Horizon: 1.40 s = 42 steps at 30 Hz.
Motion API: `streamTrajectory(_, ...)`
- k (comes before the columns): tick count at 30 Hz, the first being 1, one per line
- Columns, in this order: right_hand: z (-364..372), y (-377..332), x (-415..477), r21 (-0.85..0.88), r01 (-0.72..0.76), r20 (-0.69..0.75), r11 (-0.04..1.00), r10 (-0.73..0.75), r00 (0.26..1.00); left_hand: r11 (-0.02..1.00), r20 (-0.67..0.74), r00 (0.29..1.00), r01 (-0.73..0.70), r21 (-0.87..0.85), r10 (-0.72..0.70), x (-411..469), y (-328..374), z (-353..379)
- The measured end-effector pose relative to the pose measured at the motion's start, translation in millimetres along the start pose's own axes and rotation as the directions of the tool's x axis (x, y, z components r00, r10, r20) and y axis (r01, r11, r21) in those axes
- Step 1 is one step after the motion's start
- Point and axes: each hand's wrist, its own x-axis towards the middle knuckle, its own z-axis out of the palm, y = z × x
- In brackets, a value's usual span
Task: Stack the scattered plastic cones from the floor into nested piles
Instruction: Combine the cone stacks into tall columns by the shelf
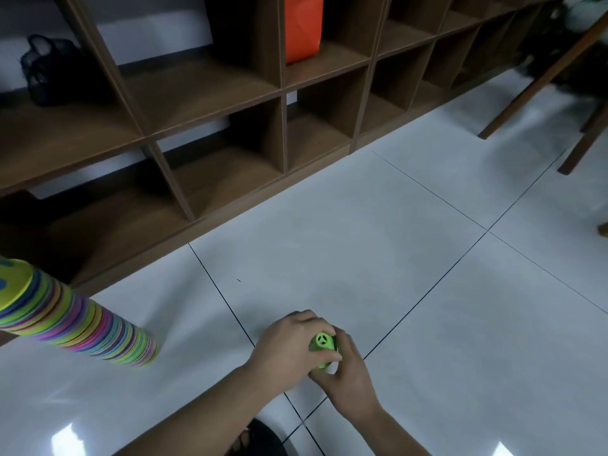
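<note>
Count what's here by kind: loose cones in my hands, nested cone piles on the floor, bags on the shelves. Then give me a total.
green plastic cone, gripped by left hand and right hand: 1
tall nested pile of multicoloured plastic cones: 1
orange bag: 1
black mesh bag: 1
Total: 4

a brown wooden shelf unit point(283, 126) with open compartments runs from 9 to 1 o'clock. an orange bag point(302, 28) stands in a compartment at 12 o'clock. a black mesh bag point(49, 70) sits on a shelf at 10 o'clock. wooden legs point(526, 95) stand at 2 o'clock on the white tiled floor point(362, 241).
</note>
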Motion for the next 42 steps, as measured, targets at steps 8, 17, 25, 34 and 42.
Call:
streamTrajectory(8,10,11,7,0.044,-0.028,0.005,0.999,0.028,1.000,0.999,-0.010,1.000,0.001,0.054,0.000,2,-15,-2)
streamTrajectory(17,29,47,20,-0.150,-0.064,-0.006,0.987,0.064,0.998,0.989,-0.062,0.987,0.150,-0.006,-0.150,1,-40,-26)
streamTrajectory(25,43,50,34,-0.166,-0.068,-0.007,0.984,0.068,0.998,0.976,-0.123,0.969,0.212,-0.038,-0.215,-4,-59,-36)
streamTrajectory(34,40,-34,51,-0.127,0.111,-0.006,0.986,-0.113,0.994,0.985,-0.235,0.957,0.173,-0.001,-0.169,-22,-31,-121)
streamTrajectory(42,59,-204,68,-0.039,0.343,0.015,0.938,-0.343,0.939,0.994,-0.425,0.905,0.069,0.084,-0.027,-65,7,-278)
